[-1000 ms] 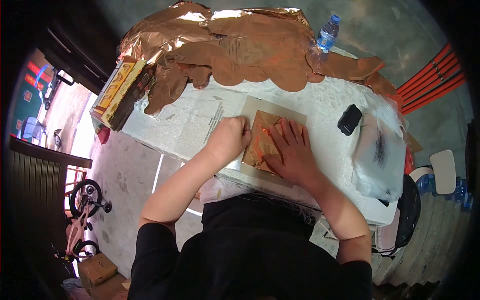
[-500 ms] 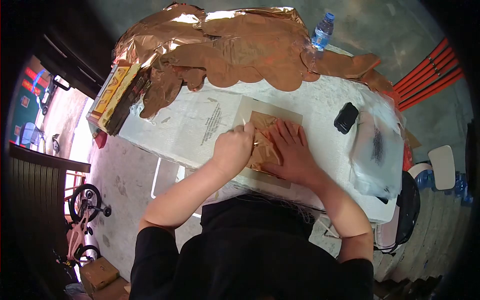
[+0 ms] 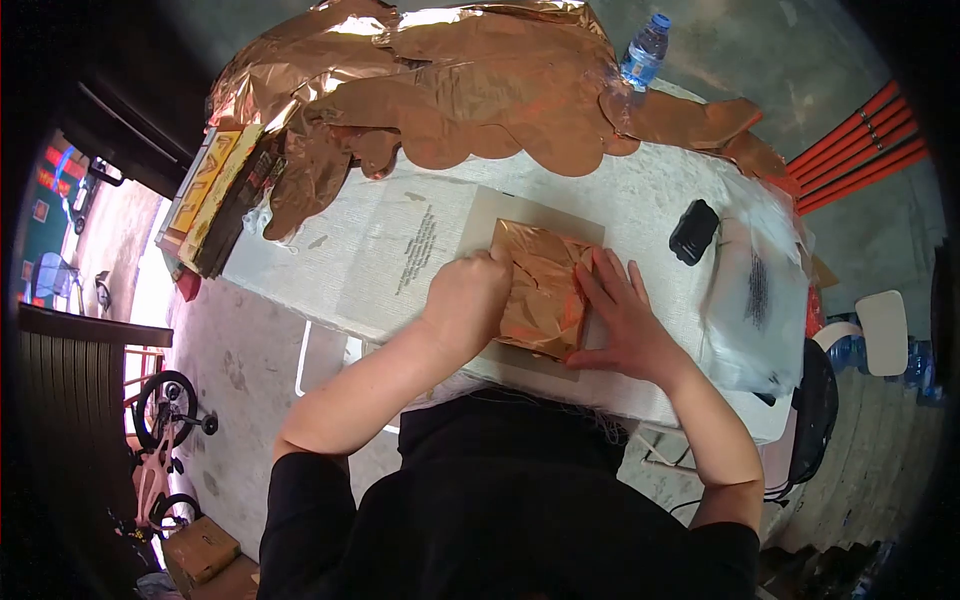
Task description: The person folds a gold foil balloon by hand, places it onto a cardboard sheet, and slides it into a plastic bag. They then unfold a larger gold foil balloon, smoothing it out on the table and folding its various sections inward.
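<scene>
A square piece of copper-coloured foil (image 3: 545, 295) lies on a thin grey-beige board (image 3: 480, 222), its surface creased, with a few dark curved marks near its upper left. My left hand (image 3: 468, 300) is closed in a fist at the foil's left edge; whatever its fingers hold is hidden. My right hand (image 3: 630, 325) rests along the right edge with fingers and thumb spread, fingertips touching the foil. Beneath the board is a table covered in white wrapping (image 3: 640, 205).
Large scalloped copper foil sheets (image 3: 480, 100) cover the table's far side. A water bottle (image 3: 645, 52) stands at the back. Yellow boxes (image 3: 210, 195) sit at the left end. To the right are a black object (image 3: 693, 232) and a clear plastic packet (image 3: 755, 310).
My right hand has slid right, off the middle of the foil to its edge, uncovering the sheet. A thin pale stick that showed above my left fist is out of sight.
</scene>
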The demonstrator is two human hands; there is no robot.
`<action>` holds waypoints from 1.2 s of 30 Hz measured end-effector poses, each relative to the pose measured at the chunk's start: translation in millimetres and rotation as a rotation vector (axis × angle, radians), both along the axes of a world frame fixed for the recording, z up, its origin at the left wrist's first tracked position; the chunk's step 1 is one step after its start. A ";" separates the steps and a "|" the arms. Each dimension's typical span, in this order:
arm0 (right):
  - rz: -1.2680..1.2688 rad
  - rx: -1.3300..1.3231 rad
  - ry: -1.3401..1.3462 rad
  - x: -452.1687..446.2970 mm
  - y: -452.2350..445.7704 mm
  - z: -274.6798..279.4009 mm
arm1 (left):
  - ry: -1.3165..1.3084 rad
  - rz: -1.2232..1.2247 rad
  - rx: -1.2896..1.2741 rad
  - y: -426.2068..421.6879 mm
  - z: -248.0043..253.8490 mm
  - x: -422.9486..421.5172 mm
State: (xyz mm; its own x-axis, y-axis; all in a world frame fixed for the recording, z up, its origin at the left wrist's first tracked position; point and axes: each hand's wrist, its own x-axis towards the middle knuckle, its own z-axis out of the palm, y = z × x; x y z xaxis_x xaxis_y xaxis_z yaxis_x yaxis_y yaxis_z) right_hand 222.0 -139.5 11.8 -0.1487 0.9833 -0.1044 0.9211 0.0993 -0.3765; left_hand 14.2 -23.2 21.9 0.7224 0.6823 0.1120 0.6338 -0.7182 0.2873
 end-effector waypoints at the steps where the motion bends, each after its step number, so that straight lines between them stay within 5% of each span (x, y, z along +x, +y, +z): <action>1: -0.003 -0.003 0.000 -1.0 0.6 0.0 | 0.000 -0.003 -0.003 0.7 -2.3 0.8; 36: 0.073 0.025 -0.060 -23.5 26.8 -8.4 | -0.034 -0.270 -0.060 28.1 -26.8 -6.3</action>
State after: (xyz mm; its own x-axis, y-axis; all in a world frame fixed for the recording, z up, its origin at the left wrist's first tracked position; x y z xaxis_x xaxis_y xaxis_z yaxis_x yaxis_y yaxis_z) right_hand 198.5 -112.7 3.4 -0.2140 0.9726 -0.0912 0.9319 0.1753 -0.3176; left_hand 7.9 4.9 -4.8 0.8754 0.4720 0.1042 0.4113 -0.8406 0.3524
